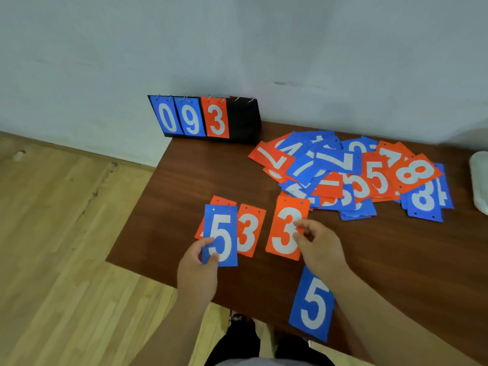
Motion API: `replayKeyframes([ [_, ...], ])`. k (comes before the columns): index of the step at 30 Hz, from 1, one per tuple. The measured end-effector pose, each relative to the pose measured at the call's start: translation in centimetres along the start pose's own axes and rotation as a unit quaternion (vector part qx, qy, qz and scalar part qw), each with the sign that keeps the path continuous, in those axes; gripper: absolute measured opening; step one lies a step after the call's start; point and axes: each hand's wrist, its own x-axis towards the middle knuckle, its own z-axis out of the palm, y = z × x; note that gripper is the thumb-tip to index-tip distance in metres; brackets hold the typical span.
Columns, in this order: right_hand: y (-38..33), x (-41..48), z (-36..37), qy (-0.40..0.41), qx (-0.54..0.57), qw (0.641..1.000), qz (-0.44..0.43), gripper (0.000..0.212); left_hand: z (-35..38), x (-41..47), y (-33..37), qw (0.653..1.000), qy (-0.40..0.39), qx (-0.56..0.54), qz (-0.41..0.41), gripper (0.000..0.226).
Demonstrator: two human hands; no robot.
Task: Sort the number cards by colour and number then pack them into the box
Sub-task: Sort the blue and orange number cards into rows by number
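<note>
Tabletop (184,180) of dark brown wood grain fills the right of the view. Its far edge meets a pale grey-blue wall (237,43), and light plank flooring (66,233) lies to the left. A black flip stand (244,120) at the far left corner shows a blue 0, a blue 9 and an orange 3. A loose heap of cards (351,175), blue and orange, lies toward the far right, near a white object (479,180) at the frame edge. The left hand (196,270) pinches a blue 5 card (221,235), which overlaps a flat orange 3 card (249,231). The right hand (320,249) pinches another orange 3 (286,228). A second blue 5 (313,305) overhangs the near edge beneath the right forearm.
</note>
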Motion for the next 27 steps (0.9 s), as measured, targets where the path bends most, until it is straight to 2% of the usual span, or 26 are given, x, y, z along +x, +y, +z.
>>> replayKeyframes([
  [3, -1.4, 0.6, 4.2, -0.025, -0.026, 0.999, 0.003, 0.027, -1.9, 1.9, -0.9, 1.0, -0.005, -0.011, -0.018, 0.027],
  [9, -3.1, 2.4, 10.6, -0.005, -0.074, 0.997, 0.032, 0.036, -5.3, 6.1, -2.7, 0.999, -0.042, 0.031, -0.005, 0.027],
  [13, -2.7, 3.1, 12.8, -0.001, -0.184, 0.983, 0.024, 0.038, -6.5, 8.6, -3.4, 0.993, -0.074, 0.085, 0.024, 0.027],
  [17, -2.7, 3.2, 13.0, 0.007, -0.214, 0.975, 0.052, 0.035, -6.7, 9.9, -3.5, 0.986, -0.109, 0.116, 0.044, 0.028],
  [19, -3.3, 3.0, 12.7, 0.018, -0.184, 0.98, 0.067, 0.027, -6.4, 10.2, -3.3, 0.983, -0.128, 0.121, 0.055, 0.027],
  [22, -4.8, 1.9, 11.5, 0.078, -0.039, 0.991, 0.1, 0.012, -5.4, 10.0, -2.7, 0.977, -0.168, 0.121, 0.059, 0.028],
  [25, -6.3, -0.2, 9.7, 0.057, 0.021, 0.995, 0.079, 0.008, -3.8, 8.8, -1.8, 0.969, -0.215, 0.096, 0.076, 0.027],
  [27, -6.4, -1.5, 8.4, 0.056, 0.042, 0.993, 0.095, 0.011, -2.2, 7.4, -1.2, 0.959, -0.254, 0.082, 0.1, 0.03],
])
